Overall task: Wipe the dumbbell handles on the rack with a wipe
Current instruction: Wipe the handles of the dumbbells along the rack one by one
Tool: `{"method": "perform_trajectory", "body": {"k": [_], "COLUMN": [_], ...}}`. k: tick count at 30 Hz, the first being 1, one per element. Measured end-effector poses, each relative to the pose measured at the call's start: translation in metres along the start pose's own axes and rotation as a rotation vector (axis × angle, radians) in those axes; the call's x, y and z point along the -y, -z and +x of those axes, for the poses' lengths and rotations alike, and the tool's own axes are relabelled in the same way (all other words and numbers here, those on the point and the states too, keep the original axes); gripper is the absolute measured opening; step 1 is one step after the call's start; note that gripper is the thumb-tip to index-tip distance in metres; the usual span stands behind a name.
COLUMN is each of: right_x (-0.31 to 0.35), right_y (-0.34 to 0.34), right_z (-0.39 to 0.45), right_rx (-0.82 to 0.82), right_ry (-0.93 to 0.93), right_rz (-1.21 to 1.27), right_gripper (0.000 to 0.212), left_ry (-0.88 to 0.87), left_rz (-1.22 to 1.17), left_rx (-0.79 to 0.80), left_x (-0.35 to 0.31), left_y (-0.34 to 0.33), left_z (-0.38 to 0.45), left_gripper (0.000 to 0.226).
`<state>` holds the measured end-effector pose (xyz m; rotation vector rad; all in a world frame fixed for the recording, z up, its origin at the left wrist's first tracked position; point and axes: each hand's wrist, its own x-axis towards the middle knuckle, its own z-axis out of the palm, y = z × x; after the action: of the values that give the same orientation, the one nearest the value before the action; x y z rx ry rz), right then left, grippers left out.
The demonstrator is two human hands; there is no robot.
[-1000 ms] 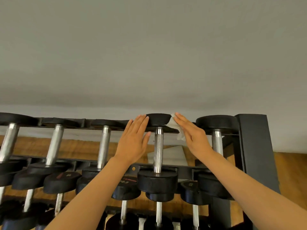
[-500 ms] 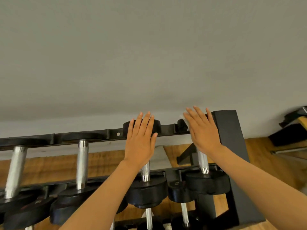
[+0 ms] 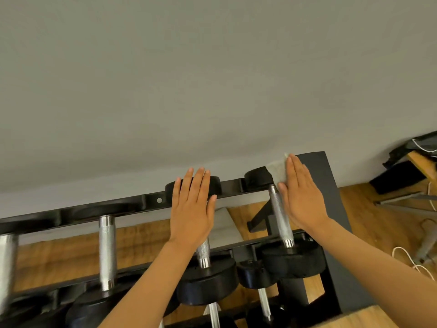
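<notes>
Under the right hand (image 3: 301,195) sits the wipe (image 3: 276,172) — a pale, crumpled sheet, its upper-left part poking out past the straight fingers, laid against the far black head of the end dumbbell (image 3: 281,214). That hand is flat, fingers together and extended, pressing rather than gripping, with the knurled silver handle (image 3: 280,213) running just beside its thumb edge. To its left, the left hand (image 3: 192,204) is just as flat, fingers straight and slightly spread, resting over the neighbouring dumbbell (image 3: 205,275); only the lower end of that chrome handle shows below the wrist. Both weights lie across the black rack (image 3: 132,205), round black heads seated on the rails at each end. Further left of the left hand another dumbbell (image 3: 107,252) rests on the same tier, handle bare and shiny — more black heads crowd the tier below. Wooden floor (image 3: 378,223) shows beyond the right hand.
</notes>
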<state>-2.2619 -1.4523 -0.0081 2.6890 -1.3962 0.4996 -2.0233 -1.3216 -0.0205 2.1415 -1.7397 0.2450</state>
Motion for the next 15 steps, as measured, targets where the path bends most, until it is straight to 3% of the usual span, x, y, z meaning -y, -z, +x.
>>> {"method": "perform_trajectory", "body": {"k": [3, 9, 11, 15], "right_x": [0.021, 0.051, 0.037, -0.004], "right_y": [-0.004, -0.011, -0.01, -0.006], "right_z": [0.019, 0.058, 0.055, 0.031], "right_rx": [0.009, 0.135, 0.05, -0.023], "right_ry": [-0.026, 0.359, 0.376, 0.306], "right_rz": [-0.079, -0.374, -0.306, 0.056], "right_gripper": [0.069, 0.049, 0.046, 0.052], "left_ry": [0.028, 0.049, 0.055, 0.066], "left_rz": [0.004, 0.017, 0.012, 0.002], "left_rx": [0.004, 0.002, 0.007, 0.022], "left_x": [-0.002, -0.005, -0.004, -0.005], "left_y": [0.0, 0.001, 0.002, 0.004], "left_z": [0.0, 0.0, 0.0, 0.001], "left_gripper": [0.058, 0.058, 0.058, 0.058]}}
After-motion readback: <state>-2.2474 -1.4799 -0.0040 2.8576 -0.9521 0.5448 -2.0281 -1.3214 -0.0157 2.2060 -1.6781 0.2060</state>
